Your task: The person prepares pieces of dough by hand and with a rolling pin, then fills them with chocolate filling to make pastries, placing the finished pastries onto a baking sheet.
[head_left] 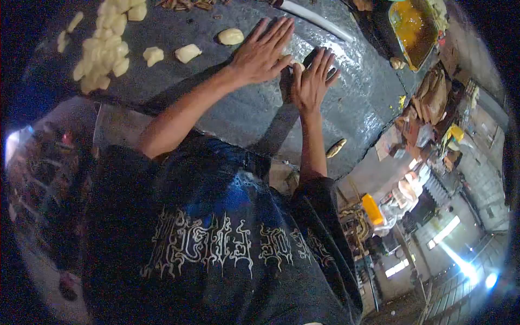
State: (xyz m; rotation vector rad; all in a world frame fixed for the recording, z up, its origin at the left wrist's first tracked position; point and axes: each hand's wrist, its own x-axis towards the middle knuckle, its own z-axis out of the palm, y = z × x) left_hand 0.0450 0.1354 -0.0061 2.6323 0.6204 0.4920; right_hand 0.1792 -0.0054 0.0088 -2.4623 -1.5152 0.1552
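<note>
My left hand [262,57] lies palm down over the dark worktop [233,114], its fingers stretched forward. Close beside it on the right, my right hand [315,84] is also palm down with fingers extended. A small pale dough piece [298,66] shows between the two hands, near the left thumb; most of it is hidden. To the left of my left hand sits a rounded dough piece [231,36], followed by a second dough piece [188,53] and a third dough piece [153,56]. Farther left is a heap of dough pieces [111,46].
A long white rod [314,20] lies beyond my hands. At the far right stands a tray [416,66] with yellow liquid. A small yellow-brown piece [336,148] rests near the front edge. Brown bags [431,97] and clutter line the right side.
</note>
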